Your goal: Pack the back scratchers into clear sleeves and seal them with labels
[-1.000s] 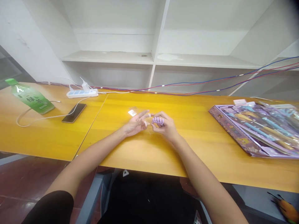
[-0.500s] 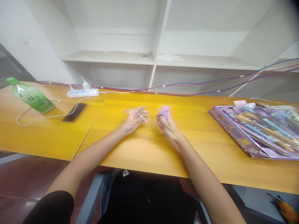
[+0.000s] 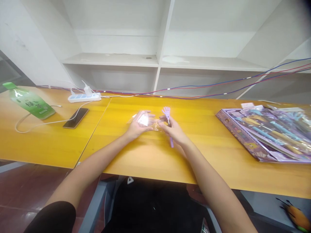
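My right hand is closed around a small purple back scratcher. Its hand-shaped head points up past my fingers, a short metal-looking shaft shows below it, and the purple handle sticks out under my palm. To the left, my left hand has its palm turned inward with a clear plastic wrapper in its fingers. A white patch on the wrapper lies across the palm. Part of the wrapper reaches toward my right fingertips; whether they touch it I cannot tell.
On the right lies a purple patterned box of wrapped blue and tan items. At left are a green bottle, a phone, a white cable and a power strip. Cables run along the back edge below white shelves.
My right hand has turned, so the scratcher's shaft and handle now show. The left palm has opened toward me, bringing the wrapper's white patch into view. The view has shifted slightly.
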A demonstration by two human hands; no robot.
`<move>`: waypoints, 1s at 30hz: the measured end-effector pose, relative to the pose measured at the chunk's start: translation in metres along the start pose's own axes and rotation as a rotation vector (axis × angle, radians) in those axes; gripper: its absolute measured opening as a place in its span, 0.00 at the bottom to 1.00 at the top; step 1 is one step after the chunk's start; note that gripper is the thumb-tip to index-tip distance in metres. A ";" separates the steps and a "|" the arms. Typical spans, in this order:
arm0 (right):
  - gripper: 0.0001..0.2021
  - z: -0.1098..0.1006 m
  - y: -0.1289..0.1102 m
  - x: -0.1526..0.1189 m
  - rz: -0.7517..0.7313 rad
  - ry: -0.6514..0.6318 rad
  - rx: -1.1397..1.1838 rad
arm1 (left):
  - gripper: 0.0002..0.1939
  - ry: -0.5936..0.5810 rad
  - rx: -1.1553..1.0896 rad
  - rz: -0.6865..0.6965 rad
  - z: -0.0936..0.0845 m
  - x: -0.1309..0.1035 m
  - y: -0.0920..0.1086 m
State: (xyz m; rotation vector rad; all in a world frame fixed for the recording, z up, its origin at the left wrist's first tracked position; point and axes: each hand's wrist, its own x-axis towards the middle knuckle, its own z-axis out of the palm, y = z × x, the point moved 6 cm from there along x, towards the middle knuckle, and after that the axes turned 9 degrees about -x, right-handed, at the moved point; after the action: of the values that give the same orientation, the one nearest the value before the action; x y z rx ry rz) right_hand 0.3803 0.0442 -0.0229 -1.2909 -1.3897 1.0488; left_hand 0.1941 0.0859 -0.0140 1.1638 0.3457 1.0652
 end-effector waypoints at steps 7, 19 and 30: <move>0.25 0.017 0.007 0.001 0.067 -0.096 0.152 | 0.38 -0.053 0.043 0.004 0.005 -0.004 -0.004; 0.26 0.016 0.005 -0.002 0.117 -0.130 0.211 | 0.46 -0.057 0.217 0.008 0.006 -0.006 0.008; 0.26 0.014 0.004 -0.003 0.136 -0.191 0.306 | 0.32 -0.172 0.190 0.013 0.004 -0.005 0.016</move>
State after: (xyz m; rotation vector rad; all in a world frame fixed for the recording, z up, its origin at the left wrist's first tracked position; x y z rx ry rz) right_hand 0.3677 0.0419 -0.0294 -1.0923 -1.2330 1.4483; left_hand 0.1864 0.0799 -0.0001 1.4191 0.3088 0.9503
